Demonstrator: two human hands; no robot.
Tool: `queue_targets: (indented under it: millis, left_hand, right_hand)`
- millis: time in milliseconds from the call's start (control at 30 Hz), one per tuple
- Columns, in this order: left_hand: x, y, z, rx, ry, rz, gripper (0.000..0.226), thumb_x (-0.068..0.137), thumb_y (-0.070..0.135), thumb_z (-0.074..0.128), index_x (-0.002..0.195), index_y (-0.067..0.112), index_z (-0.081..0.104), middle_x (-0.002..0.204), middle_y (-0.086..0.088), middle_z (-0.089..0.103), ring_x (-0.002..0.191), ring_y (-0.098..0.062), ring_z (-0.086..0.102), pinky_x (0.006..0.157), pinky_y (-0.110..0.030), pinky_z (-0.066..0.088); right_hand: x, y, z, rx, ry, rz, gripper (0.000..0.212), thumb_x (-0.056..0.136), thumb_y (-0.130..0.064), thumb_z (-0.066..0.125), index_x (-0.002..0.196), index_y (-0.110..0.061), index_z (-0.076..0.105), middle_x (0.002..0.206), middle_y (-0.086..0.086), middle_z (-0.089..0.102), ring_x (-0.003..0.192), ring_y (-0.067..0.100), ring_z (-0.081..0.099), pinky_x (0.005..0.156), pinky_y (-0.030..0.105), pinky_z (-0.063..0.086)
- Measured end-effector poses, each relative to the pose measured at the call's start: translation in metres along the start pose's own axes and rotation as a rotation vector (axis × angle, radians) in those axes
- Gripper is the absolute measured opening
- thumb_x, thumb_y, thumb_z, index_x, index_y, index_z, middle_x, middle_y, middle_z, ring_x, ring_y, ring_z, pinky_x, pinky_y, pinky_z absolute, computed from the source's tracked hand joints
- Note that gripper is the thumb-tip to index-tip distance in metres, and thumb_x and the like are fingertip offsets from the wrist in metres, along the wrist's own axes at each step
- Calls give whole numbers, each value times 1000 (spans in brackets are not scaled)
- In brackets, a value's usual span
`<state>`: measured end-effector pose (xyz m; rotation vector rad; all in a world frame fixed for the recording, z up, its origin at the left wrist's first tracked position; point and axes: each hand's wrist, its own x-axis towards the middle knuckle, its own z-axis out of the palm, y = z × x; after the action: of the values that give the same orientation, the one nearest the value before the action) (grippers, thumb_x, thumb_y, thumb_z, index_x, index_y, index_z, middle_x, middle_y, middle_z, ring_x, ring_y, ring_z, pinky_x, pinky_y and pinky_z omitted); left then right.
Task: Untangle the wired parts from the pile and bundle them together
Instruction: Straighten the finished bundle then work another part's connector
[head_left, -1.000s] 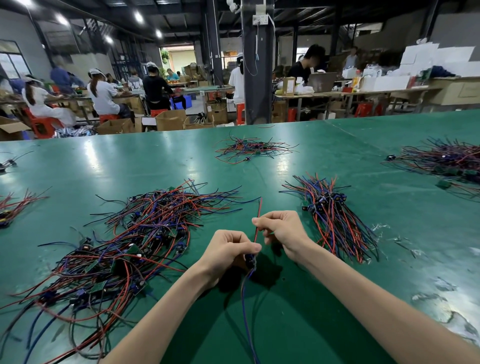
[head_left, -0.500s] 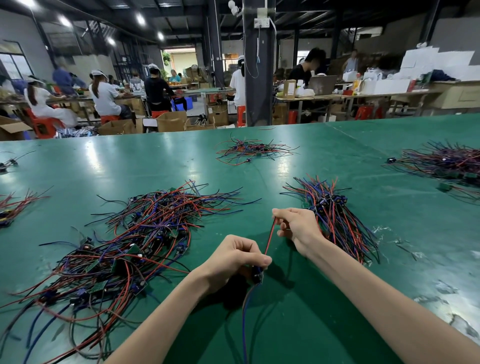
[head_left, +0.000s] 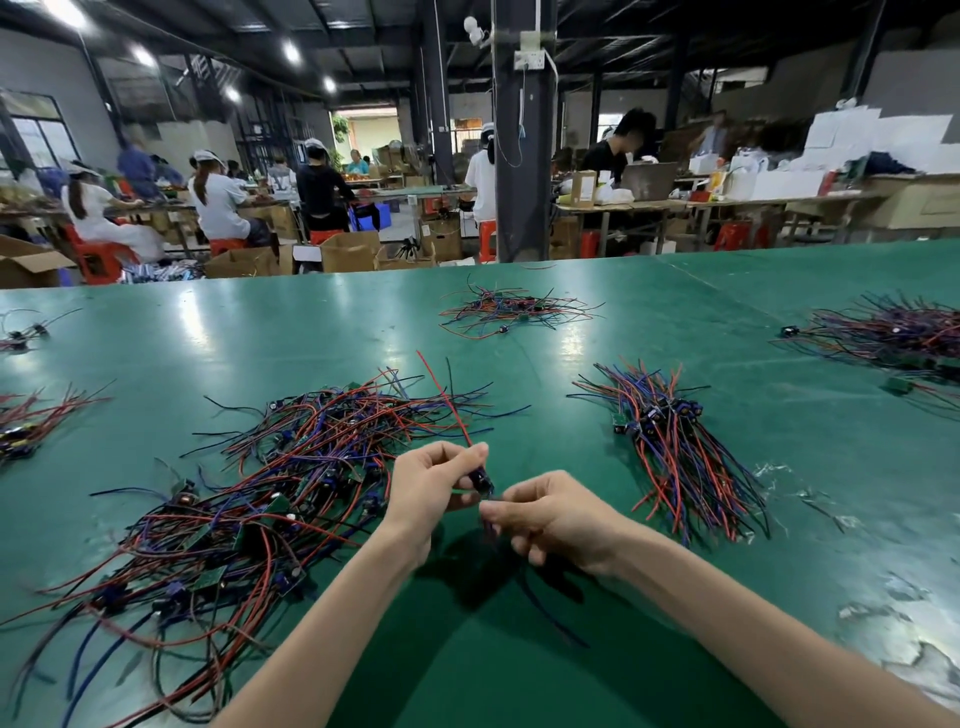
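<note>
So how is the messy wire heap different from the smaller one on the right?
The left pile spreads wide, with wires crossing and looping every way; the right bundle is narrower, with wires lying side by side. The left pile's small dark parts are scattered; the right bundle's sit gathered near its far end. Both have red, blue and black wires on the green table.

Above the green tabletop (head_left: 519, 686), the left hand (head_left: 431, 486) pinches a small dark wired part (head_left: 481, 480). Its red wire (head_left: 448, 402) rises over the tangled pile (head_left: 260, 509) lying to the left. The right hand (head_left: 558, 519), just beside, pinches the part's lower wires, and a dark wire (head_left: 545, 610) trails beneath it. A tidier bundle (head_left: 680, 452) lies to the right, near both hands. Smaller heaps (head_left: 514, 312) sit farther back.
</note>
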<state>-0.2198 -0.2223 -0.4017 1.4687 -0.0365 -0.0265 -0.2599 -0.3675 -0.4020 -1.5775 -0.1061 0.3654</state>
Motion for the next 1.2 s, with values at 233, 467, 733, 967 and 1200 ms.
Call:
queue_targets:
  millis: [233, 467, 733, 967, 1200]
  left_hand:
    - [-1, -1, 3, -113, -182, -84, 8, 84, 14, 67, 87, 6, 66, 73, -7, 61, 51, -7, 54, 54, -19, 51]
    - [-2, -6, -1, 88, -281, 42, 31, 84, -5, 63, 111, 11, 61, 81, -14, 66, 66, -14, 62, 76, -25, 52]
    - [-3, -9, 3, 34, -217, 89, 30, 83, -7, 63, 108, 10, 61, 82, -15, 66, 69, -13, 63, 75, -19, 52]
    - [-2, -15, 6, 66, -172, 95, 25, 78, -9, 68, 99, 3, 65, 72, -9, 60, 56, -6, 55, 63, -13, 49]
    - [-3, -23, 10, 141, -114, 148, 21, 76, -8, 72, 82, 12, 68, 63, 6, 66, 56, 1, 59, 60, -12, 48]
  right_hand:
    - [3, 2, 4, 78, 131, -56, 15, 86, 3, 61, 72, -1, 63, 48, 1, 58, 34, 6, 46, 32, 16, 35]
    - [7, 6, 3, -31, 152, -76, 28, 93, -1, 50, 65, -5, 56, 38, -1, 43, 28, 6, 31, 31, 14, 23]
    - [9, 9, 1, -548, 207, -263, 33, 96, -12, 48, 64, -9, 51, 42, -13, 31, 40, 3, 25, 44, 21, 21]
    - [8, 12, -1, -467, 216, -201, 32, 94, -9, 48, 63, -6, 55, 40, -12, 36, 37, 4, 28, 41, 20, 25]
    - [8, 11, -4, -198, 262, -41, 30, 90, -3, 57, 59, -4, 56, 32, -7, 40, 27, 7, 28, 35, 16, 24]
